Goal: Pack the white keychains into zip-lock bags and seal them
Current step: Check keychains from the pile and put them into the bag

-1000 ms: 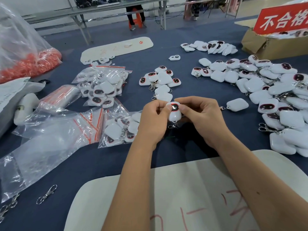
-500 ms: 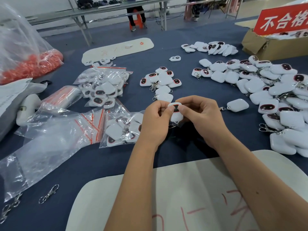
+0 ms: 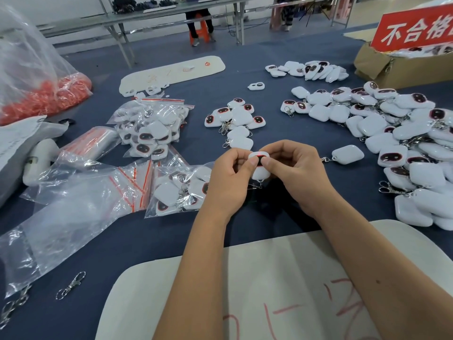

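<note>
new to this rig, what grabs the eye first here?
Both hands, left hand and right hand, pinch one white plastic keychain at centre. A big heap of white keychains sprawls on the right; clear zip-lock bags of keychains lie left of centre.

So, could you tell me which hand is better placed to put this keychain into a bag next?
Probably the left hand: both hands pinch the keychain, but the part-filled bag lies directly beside the left, while the right hand sits farther away.
</note>
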### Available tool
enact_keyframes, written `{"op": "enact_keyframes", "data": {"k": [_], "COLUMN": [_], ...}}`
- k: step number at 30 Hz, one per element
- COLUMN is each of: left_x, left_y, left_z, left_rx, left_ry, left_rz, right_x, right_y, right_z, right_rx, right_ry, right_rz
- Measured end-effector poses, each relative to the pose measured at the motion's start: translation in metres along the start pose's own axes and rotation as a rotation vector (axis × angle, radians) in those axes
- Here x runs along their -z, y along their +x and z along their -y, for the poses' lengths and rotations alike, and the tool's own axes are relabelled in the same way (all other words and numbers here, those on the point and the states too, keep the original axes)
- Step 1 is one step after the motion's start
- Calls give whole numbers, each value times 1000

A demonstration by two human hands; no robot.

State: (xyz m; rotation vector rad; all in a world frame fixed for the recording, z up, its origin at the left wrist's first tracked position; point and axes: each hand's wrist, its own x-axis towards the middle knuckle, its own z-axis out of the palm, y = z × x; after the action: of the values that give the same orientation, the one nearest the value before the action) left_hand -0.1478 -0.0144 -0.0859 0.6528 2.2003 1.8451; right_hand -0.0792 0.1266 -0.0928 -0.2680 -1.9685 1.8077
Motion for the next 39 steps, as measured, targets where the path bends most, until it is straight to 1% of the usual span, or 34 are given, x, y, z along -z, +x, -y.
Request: {"op": "enact_keyframes", "data": {"k": [10,12,15,18,20,23,26,29,31,33,34,36,39], "left_x": [1,1,0,-1,-2,-2,-1,-3,-3,2,6,13,15], "left_y": [-1,-1,1,2,1,2,2,1,0,-1,-1,-1,-2], "left_z": [-1,-2,-1,0,0,-1,-3,-9,-14,-17,-17,-16,-14], "left_rx": [-7,-5,3,-18,-51,-82,-101,-162,-237,-304,-309,-251,-101], "left_ry": [-12,-22,-50,-44,-31,-24,4,122,218,424,549,728,890], "left_rz": [24,-3,-82,-92,-77,-97,-102,-148,-269,-430,-494,-548,-478], "right_x": [2,2,0,-2,0,2,0,-1,0,1,1,0,-1], "right_y": [1,1,0,0,0,0,-1,0,0,1,0,1,0], "right_z": [1,2,3,2,1,2,2,1,1,0,0,-1,0], "right_rx": [6,14,8,19,9,-7,-1,-3,-8,-17,-19,-17,0], "right_ry": [-3,-1,-11,-85,-52,-1,-2,0,-7,-24,-36,-44,-45], "right_rz": [12,23,110,70,51,82,79,37,13,14,18,18,9]}}
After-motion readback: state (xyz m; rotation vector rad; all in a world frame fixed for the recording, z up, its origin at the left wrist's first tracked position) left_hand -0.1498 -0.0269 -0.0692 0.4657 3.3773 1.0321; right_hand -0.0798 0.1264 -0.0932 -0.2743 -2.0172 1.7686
